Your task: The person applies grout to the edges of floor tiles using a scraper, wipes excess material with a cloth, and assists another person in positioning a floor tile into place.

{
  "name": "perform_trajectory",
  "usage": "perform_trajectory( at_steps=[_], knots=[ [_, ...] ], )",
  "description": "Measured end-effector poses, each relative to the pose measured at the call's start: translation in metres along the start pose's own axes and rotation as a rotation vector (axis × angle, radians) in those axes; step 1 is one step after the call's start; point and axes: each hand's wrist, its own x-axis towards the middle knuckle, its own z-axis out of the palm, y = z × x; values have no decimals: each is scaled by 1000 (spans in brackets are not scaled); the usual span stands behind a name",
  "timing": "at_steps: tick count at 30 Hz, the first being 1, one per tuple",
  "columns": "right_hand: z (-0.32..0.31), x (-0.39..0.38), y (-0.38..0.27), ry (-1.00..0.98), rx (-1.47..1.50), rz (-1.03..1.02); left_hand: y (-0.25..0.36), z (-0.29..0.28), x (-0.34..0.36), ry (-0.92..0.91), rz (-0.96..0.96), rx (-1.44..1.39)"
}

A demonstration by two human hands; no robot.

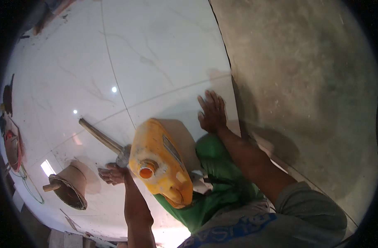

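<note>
My right hand (211, 111) rests spread on the glossy white tiles (164, 49), near their right edge. My left hand (112, 173) also lies with fingers apart on the tiles, beside the grey head of a mallet-like tool (99, 134) whose long wooden handle points up-left. Between my arms stands a scuffed yellow plastic jerrycan (164, 165) with an uncapped spout, over my green-trousered legs (209, 153). Left of my left hand sits a dirty bucket (73, 180) with a short wooden piece sticking out.
Bare grey concrete (300, 74) borders the tiles on the right, along a dark gap. At the far left lie a red-rimmed container (13, 149), a green cord (34, 190) and dark items. Grey blocks (73, 239) sit at the lower left. More indistinct objects show at the top left.
</note>
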Motion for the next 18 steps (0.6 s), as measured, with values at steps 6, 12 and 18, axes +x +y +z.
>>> perform_trajectory(
  at_steps=[6, 12, 18],
  knots=[
    [4, 8, -3, 74, 28, -48, -3, 1, 7, 36, -35, 16],
    [9, 11, -7, 55, 22, -86, -10, 1, 6, 1, -50, 31],
    [7, 7, -3, 102, 20, -99, 8, -9, 2, 61, 57, -24]
  ],
)
